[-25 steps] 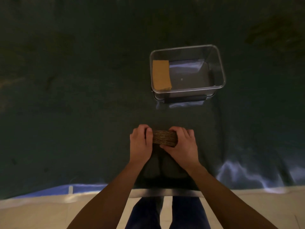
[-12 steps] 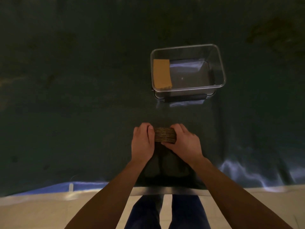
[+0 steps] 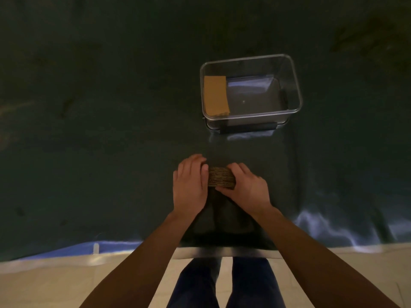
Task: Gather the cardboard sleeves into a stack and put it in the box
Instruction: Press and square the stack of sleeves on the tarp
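A stack of brown cardboard sleeves (image 3: 221, 177) is pressed between my two hands over the dark table cover, its layered edges facing me. My left hand (image 3: 190, 185) grips its left end and my right hand (image 3: 245, 187) grips its right end. Beyond them stands a clear plastic box (image 3: 295, 85), with one flat tan cardboard sleeve (image 3: 216, 95) lying against its left wall. The rest of the box floor is bare.
The dark cover (image 3: 89, 130) spreads over the whole table, with wrinkles at the front right. Its front edge (image 3: 111, 245) runs just before my legs, over pale floor.
Both hands have carried the stack a little farther from me, toward the box, and pressed closer together on it. The box and the sleeve in it have not moved.
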Tool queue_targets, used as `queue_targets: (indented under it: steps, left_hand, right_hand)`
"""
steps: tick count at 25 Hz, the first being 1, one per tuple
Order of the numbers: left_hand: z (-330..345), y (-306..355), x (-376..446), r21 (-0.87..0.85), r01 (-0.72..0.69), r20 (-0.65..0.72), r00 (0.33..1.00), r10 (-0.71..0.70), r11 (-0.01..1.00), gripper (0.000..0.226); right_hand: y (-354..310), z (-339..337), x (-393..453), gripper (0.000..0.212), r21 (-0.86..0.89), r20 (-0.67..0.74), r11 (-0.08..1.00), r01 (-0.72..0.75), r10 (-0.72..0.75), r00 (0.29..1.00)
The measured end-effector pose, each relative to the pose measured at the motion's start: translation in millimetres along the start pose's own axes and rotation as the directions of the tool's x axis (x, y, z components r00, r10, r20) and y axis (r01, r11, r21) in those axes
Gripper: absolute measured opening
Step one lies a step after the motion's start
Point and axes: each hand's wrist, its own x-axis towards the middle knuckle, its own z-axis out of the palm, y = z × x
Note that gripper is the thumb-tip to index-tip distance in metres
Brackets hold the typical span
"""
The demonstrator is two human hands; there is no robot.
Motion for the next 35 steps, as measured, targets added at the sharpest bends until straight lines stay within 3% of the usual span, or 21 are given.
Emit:
queue_targets:
  steps: [3, 5, 7, 11, 14, 21, 24, 27, 31, 35]
  left_hand:
    - [1.9, 11.3, -25.6, 0.13, -0.349, 0.04, 0.937, 0.346, 0.928, 0.058]
    - [7.7, 10.6, -44.9, 0.249, -0.462, 0.183, 0.885, 0.427, 0.851, 0.064]
    - [8.7, 7.9, -52.1, 0.309, -0.462, 0.274, 0.88, 0.387, 0.832, 0.066]
    - [6.8, 16.6, -48.6, 0.268, -0.418, 0.239, 0.902, 0.36, 0.868, 0.074]
    - [8.8, 12.4, -50.2, 0.322, -0.481, 0.346, 0.862, 0.371, 0.816, 0.081]
    - [7.1, 17.4, -46.5, 0.357, -0.462, 0.39, 0.863, 0.32, 0.812, 0.084]
    - [5.4, 22.2, -44.8, 0.367, -0.457, 0.36, 0.873, 0.329, 0.81, 0.084]
    - [9.1, 30.4, -49.6, 0.331, -0.485, 0.309, 0.866, 0.393, 0.809, 0.088]
    - [11.4, 32.0, -43.7, 0.354, -0.564, 0.414, 0.81, 0.416, 0.746, 0.091]
    - [11.0, 39.6, -39.4, 0.293, -0.532, 0.355, 0.832, 0.426, 0.794, 0.09]
  right_hand:
    - [1.0, -1.0, -1.7, 0.046, 0.014, -0.028, 0.999, 0.044, -0.044, 0.999]
    - [-0.1, -2.3, -1.5, 0.041, 0.005, -0.005, 1.0, 0.028, -0.028, 1.0]
    - [-1.2, -2.3, -2.7, 0.039, -0.005, 0.027, 1.0, 0.0, 0.0, 1.0]
    - [-1.0, -5.7, -1.7, 0.041, 0.016, 0.014, 1.0, 0.008, -0.008, 1.0]
    - [-0.1, -4.5, -3.1, 0.036, 0.027, 0.026, 0.999, 0.019, -0.02, 0.999]
    - [19.4, -18.4, -4.3, 0.045, 0.471, 0.148, 0.874, -0.12, 0.056, 0.987]
    - [18.3, -21.1, -3.3, 0.045, 0.467, 0.171, 0.871, -0.154, 0.082, 0.982]
    - [17.1, -22.2, -5.7, 0.041, 0.447, 0.136, 0.889, -0.094, 0.037, 0.99]
    - [14.3, -19.3, -7.5, 0.037, 0.386, 0.112, 0.918, -0.096, 0.057, 0.992]
    - [14.5, -18.2, -7.6, 0.03, 0.377, 0.061, 0.925, -0.05, 0.03, 0.998]
